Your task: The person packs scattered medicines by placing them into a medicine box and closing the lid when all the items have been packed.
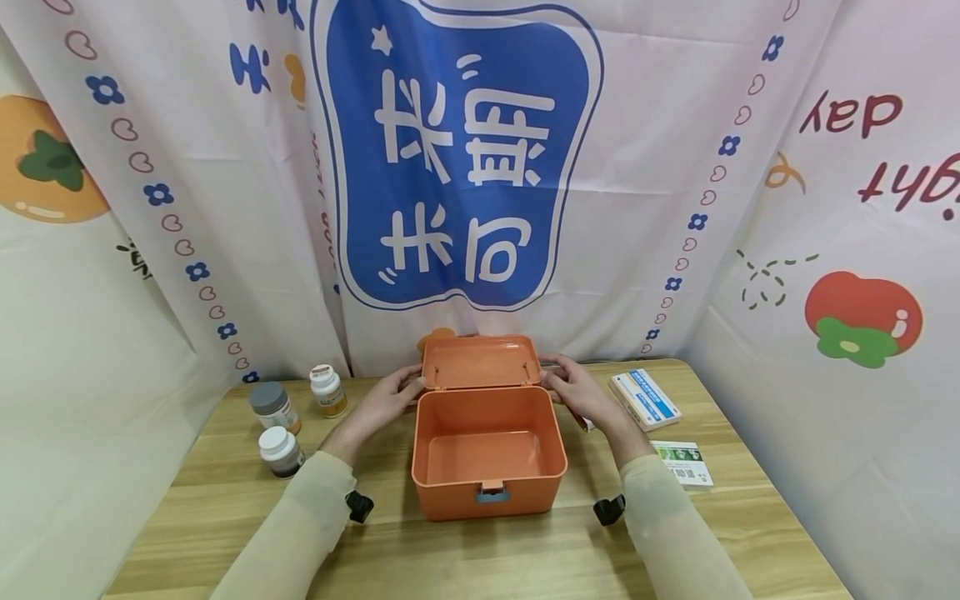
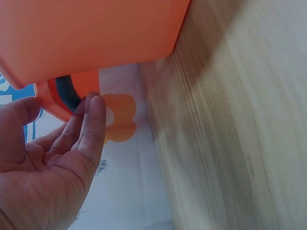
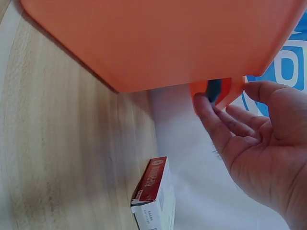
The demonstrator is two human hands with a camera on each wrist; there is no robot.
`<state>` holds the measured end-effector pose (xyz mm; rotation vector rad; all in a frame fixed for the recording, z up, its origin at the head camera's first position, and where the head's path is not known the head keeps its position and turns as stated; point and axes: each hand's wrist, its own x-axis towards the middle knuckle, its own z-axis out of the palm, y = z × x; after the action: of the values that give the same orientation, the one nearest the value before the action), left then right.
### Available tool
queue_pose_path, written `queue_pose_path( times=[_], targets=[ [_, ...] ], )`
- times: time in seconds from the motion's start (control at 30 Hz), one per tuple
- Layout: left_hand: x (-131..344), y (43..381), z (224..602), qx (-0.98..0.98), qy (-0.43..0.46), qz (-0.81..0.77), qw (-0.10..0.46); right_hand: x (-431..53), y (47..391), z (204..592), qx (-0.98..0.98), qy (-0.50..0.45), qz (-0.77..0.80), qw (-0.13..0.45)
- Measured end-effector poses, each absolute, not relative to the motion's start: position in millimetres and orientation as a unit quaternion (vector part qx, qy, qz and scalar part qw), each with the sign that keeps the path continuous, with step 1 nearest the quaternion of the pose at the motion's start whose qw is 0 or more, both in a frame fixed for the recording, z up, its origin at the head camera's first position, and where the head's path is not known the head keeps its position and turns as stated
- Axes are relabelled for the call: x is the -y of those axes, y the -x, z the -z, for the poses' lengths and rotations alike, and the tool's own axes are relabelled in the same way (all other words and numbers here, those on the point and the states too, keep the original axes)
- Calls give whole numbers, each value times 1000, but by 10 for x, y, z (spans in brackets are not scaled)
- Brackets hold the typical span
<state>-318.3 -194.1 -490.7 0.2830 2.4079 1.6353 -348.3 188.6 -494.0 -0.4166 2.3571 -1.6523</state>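
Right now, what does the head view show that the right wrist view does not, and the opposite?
Only the head view: three bottles, the left grip and the inside of the orange box.
Only the right wrist view: the dark handle on the lid's outer side.
Both: the box, its lid, the right grip, the table.

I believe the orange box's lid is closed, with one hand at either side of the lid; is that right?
Not quite: the head view shows the lid open, tipped back from the orange box. The left hand and right hand are indeed at either side.
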Motion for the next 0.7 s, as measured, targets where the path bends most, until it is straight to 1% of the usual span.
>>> queue_pose_path(
  times=[0.3,0.7],
  targets=[
    [1949,3167,4929,-820,-89,-553,117,-1894,3359,4842,-814,134,548,139],
    [1946,3189,5009,-807,-88,-567,138,-1967,3244,4812,-804,160,544,181]
  ],
)
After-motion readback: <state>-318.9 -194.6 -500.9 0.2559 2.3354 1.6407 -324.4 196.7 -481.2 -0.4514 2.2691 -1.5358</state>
